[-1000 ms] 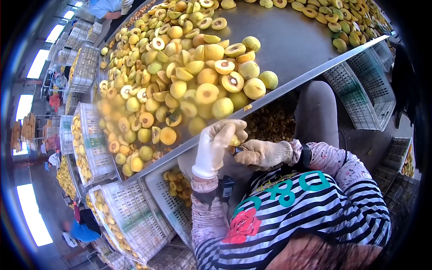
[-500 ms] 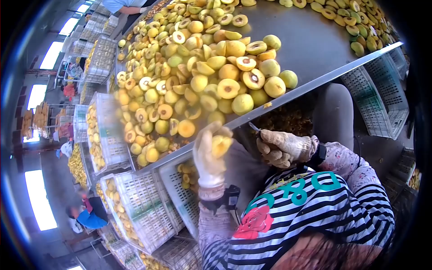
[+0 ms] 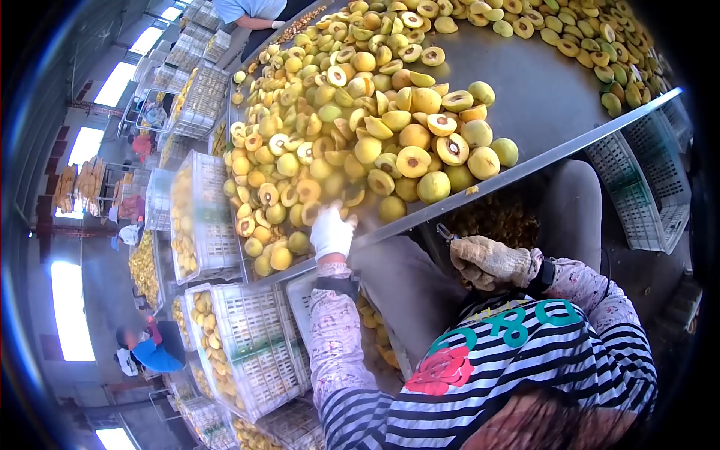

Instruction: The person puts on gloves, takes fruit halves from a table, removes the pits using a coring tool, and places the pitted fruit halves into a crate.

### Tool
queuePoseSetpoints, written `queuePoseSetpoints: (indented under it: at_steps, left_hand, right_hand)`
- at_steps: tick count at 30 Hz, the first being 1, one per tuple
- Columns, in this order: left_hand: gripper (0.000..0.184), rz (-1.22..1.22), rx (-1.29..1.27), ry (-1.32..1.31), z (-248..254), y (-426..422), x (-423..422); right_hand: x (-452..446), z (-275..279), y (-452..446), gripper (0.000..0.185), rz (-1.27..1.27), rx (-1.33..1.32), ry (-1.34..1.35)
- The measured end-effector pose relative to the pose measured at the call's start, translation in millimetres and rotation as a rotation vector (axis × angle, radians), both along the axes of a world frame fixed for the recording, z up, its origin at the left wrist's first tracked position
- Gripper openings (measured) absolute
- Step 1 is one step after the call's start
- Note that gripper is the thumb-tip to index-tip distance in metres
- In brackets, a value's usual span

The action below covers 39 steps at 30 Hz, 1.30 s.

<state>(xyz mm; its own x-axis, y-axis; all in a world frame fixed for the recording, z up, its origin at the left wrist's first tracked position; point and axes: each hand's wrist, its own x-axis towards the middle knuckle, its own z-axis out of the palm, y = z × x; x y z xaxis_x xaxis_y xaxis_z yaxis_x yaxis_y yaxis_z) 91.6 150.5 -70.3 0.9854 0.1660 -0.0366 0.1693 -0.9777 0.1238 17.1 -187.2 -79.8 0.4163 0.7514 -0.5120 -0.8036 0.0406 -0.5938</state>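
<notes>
My left hand [image 3: 332,234], in a white glove, is at the near edge of the metal table [image 3: 517,71], beside the pile of halved yellow peaches [image 3: 413,161]. Its thumb stands out to the right. The other fingertips are blurred or hidden among the fruit, so I cannot make out whether they hold one. My right hand [image 3: 491,262], in a tan knit glove, is closed over my lap. A small metal-tipped tool [image 3: 445,232] sticks out of its fingers; the handle is hidden inside the fist.
White crates [image 3: 255,349] of peaches stand at the left, another crate [image 3: 637,187] at the right. Dark scraps [image 3: 491,214] lie below the table edge. More peach halves [image 3: 600,45] cover the far right. A co-worker's sleeve [image 3: 247,9] shows at the top.
My left hand held a yellow peach piece near my lap; that piece is no longer seen in it, and the hand is now at the pile. My right hand still grips the tool.
</notes>
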Motion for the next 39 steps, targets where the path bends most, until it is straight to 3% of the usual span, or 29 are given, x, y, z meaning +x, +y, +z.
queuePoseSetpoints:
  at_steps: [3, 5, 6, 8, 9, 10, 12, 13, 14, 15, 16, 18, 20, 22, 25, 27, 29, 30, 32, 34, 38, 39]
  left_hand:
    - [0.046, 0.077, -0.756, -0.141, -21, 24, -4]
    - [0.03, -0.109, -0.664, -0.318, 19, 11, -38]
    - [0.027, -0.237, -0.495, -0.388, 29, 21, -53]
    - [0.027, 0.061, -0.679, 0.058, 49, 51, -90]
    - [0.028, 0.105, -0.503, 0.203, 81, 44, -99]
    - [0.026, 0.201, -0.394, 0.045, 80, 51, -104]
    - [0.033, 0.439, -0.494, -0.053, 80, 80, -95]
    - [0.033, 0.379, -0.309, -0.111, 84, 74, -80]
    - [0.029, 0.207, -0.158, -0.293, 66, 84, -64]
    - [0.027, 0.148, -0.187, -0.289, 53, 89, -45]
    - [0.03, 0.089, -0.217, -0.286, 42, 91, -27]
    - [0.045, -0.075, -0.027, -0.287, 12, 93, 2]
    - [0.056, -0.077, 0.097, -0.055, 1, 85, 19]
    - [0.057, -0.062, 0.093, -0.138, -9, 77, 25]
    - [0.054, 0.135, -0.453, -0.137, 0, 56, 13]
    - [0.04, 0.188, -0.956, -0.235, 23, 14, -7]
    - [0.028, 0.073, -1.186, -0.285, 28, -24, -30]
    - [0.024, -0.042, -1.265, -0.314, 23, -43, -39]
    - [0.026, -0.127, -1.512, -0.247, 20, -88, -56]
    - [0.029, 0.086, -1.875, -0.184, 22, -134, -68]
    - [0.041, 0.18, -1.94, -0.234, 17, -166, -66]
    - [0.044, 0.21, -1.785, -0.281, 15, -173, -65]
  right_hand:
    - [3, -4, -2, 0.048, -0.011, 0.009, -0.021]
    - [4, -5, -3, 0.049, 0.001, 0.003, -0.024]
    - [5, -6, -3, 0.049, 0.002, 0.009, -0.034]
    - [7, -7, -4, 0.045, 0.008, 0.02, -0.003]
    - [8, -7, -3, 0.045, 0.021, 0.025, -0.009]
    - [9, -7, -2, 0.045, 0.034, 0.03, -0.016]
    - [8, -4, 3, 0.045, 0.051, 0.027, -0.019]
    - [7, -2, 6, 0.045, 0.056, 0.015, -0.019]
    - [7, 1, 7, 0.045, 0.057, 0.001, -0.021]
    - [5, -7, 7, 0.05, 0.049, -0.011, -0.045]
    - [4, -4, 6, 0.047, 0.045, -0.018, -0.06]
    - [5, 3, 3, 0.042, 0.035, -0.035, -0.09]
    - [5, 4, -1, 0.04, 0.008, -0.037, -0.047]
    - [5, 1, -4, 0.039, -0.013, -0.031, -0.064]
    - [5, 0, 1, 0.039, 0.004, -0.058, -0.081]
    - [4, 5, 7, 0.037, -0.01, -0.002, -0.188]
    - [3, 20, 10, 0.034, 0.021, -0.015, -0.336]
    - [-1, 15, 19, 0.033, -0.081, 0.027, -0.608]
    - [4, 45, 18, 0.037, 0.083, -0.145, -0.743]
    - [3, 52, 17, 0.04, 0.024, -0.231, -0.778]
    - [0, 34, 8, 0.044, -0.01, -0.273, -0.728]
    - [0, 34, 5, 0.045, -0.021, -0.298, -0.658]
